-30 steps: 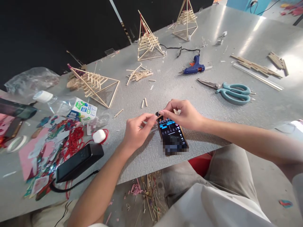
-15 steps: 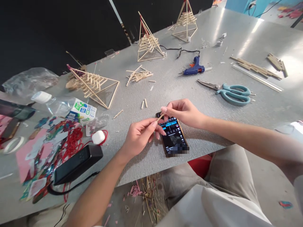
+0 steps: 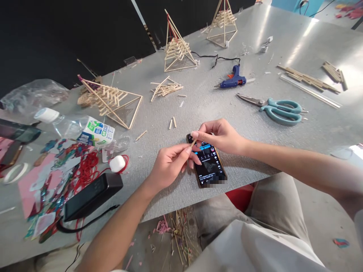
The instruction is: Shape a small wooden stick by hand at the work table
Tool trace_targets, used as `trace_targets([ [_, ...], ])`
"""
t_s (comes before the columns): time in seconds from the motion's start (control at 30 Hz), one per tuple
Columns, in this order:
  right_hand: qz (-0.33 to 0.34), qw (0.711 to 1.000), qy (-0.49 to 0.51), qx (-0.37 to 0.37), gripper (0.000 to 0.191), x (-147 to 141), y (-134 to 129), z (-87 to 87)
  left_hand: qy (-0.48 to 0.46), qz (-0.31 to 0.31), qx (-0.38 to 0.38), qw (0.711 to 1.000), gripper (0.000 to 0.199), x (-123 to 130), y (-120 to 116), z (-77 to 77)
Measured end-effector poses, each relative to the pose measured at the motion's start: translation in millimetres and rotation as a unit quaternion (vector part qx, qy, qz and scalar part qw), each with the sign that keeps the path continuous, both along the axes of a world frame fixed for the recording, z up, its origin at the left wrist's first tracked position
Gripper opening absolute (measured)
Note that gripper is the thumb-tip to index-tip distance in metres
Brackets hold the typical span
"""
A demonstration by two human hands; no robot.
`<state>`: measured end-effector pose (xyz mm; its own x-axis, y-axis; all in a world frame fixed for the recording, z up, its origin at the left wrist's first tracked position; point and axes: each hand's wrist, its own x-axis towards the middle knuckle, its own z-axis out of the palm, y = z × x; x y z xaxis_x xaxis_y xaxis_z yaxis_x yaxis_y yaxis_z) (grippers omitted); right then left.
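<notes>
A short wooden stick [image 3: 193,143] is pinched between the fingertips of both hands. My left hand [image 3: 170,162] grips its lower end, and my right hand [image 3: 218,134] has hold of the upper end. Beneath them a phone [image 3: 211,166] with a lit screen lies on the table, partly covered by my fingers. Two small sticks [image 3: 172,122] rest beyond my left hand, with another stick [image 3: 141,135] farther left. A pile of short sticks [image 3: 166,89] lies farther back.
Stick pyramids [image 3: 177,51] stand at the back and left. A glue gun [image 3: 234,79], scissors [image 3: 279,109] and longer sticks [image 3: 309,79] lie right. On the left are a bottle [image 3: 76,126], red cord [image 3: 87,170] and a black device [image 3: 92,196].
The view has shifted slightly. My fingertips have drawn a little closer along the stick, so less of it shows between them. Both hands still hold it.
</notes>
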<state>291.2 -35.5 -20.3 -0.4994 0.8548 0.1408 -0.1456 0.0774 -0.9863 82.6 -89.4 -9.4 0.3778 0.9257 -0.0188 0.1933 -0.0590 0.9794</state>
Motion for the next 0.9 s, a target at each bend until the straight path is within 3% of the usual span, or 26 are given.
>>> trace_targets([
  [0.37,-0.009,1.0,0.003,0.011,0.048,1.2,1.6,-1.7,-0.08,-0.021,-0.055,0.995,0.033,-0.3,0.6,-0.5],
  [0.5,-0.023,0.999,-0.019,0.021,0.049,2.2,2.0,-1.4,-0.07,-0.024,-0.042,0.996,0.036,-1.5,-0.7,0.4],
  [0.67,-0.01,0.999,-0.016,0.028,0.047,2.1,1.2,-0.2,0.022,0.013,0.0,1.0,0.036,0.0,-1.6,1.8],
  [0.9,0.009,0.999,-0.032,0.03,0.05,2.4,-0.2,0.4,-0.022,-0.015,-0.045,0.999,0.037,-0.5,0.5,0.9],
])
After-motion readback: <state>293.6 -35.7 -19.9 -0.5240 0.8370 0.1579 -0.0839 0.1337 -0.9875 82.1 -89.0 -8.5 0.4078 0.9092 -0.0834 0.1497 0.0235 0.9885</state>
